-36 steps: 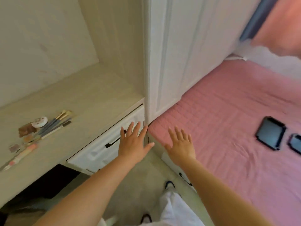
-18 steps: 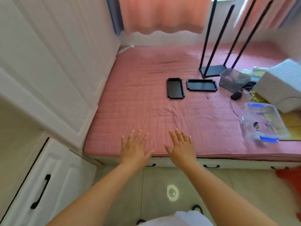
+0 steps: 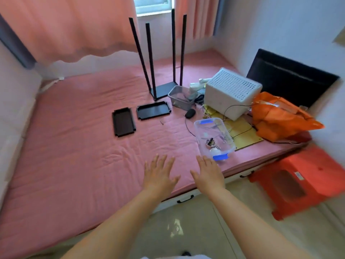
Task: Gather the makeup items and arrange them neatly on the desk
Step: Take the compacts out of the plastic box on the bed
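Note:
My left hand and my right hand are stretched out flat, fingers spread, above the near edge of a pink bed; neither holds anything. Just beyond my right fingertips lies a clear plastic box with blue clips holding several small items. Two black trays lie side by side on the middle of the bed. The desk and its makeup items are out of view.
A black rack with four upright poles stands on the bed. To its right sit a small clear bin, a white perforated box, an orange bag and a black mouse. A red stool stands on the floor.
The view has swung right, from the desk with makeup items to the bed. Both hands stay outstretched and flat, now nearer the clear box.

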### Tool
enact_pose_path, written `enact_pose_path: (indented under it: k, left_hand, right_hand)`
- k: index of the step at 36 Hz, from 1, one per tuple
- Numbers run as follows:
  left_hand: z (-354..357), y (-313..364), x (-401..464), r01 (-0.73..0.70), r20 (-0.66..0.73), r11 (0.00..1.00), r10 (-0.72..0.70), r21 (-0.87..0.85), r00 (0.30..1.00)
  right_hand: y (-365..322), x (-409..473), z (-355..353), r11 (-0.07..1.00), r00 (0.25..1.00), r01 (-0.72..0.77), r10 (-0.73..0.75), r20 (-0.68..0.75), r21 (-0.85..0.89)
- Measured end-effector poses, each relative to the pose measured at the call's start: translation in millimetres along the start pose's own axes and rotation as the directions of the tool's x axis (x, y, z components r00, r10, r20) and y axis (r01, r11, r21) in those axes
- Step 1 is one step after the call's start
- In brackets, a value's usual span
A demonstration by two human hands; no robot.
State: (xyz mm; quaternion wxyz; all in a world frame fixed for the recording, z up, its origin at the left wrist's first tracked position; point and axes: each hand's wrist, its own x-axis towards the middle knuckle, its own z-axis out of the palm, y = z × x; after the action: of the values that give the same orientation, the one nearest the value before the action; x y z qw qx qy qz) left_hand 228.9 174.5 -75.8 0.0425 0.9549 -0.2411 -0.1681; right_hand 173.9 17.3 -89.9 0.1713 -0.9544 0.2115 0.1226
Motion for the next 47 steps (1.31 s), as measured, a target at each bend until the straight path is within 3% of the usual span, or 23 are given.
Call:
enact_pose_path:
  k: [15,25,32,41,47]
  left_hand:
    - [5,81,164,-0.216,0.170,0.976,0.219,-0.039,0.961]
    - [4,120,265,-0.253,0.189,0.966,0.258,-0.054,0.947]
    - [30,149,320,-0.050,0.238,0.991,0.080,-0.127,0.968]
    - [72,184,363,0.237,0.285,0.940,-0.164,-0.245,0.944]
    - [122,190,405,0.372,0.408,0.865,-0.222,-0.336,0.886]
  right_hand:
    - [106,99,-31,0.967,0.962,-0.242,0.228,0.152,0.079]
    - [160,178,-60,0.942,0.938,-0.321,0.301,0.170,0.102]
    - [202,248,-57,0.964,0.914,-0.248,0.200,0.352,0.095]
    - [232,347,-51,0.998,0.849,0.013,-0.046,0.527,0.066]
    - [229,396,7,0.991,0.795,-0.043,-0.045,0.605,0.130]
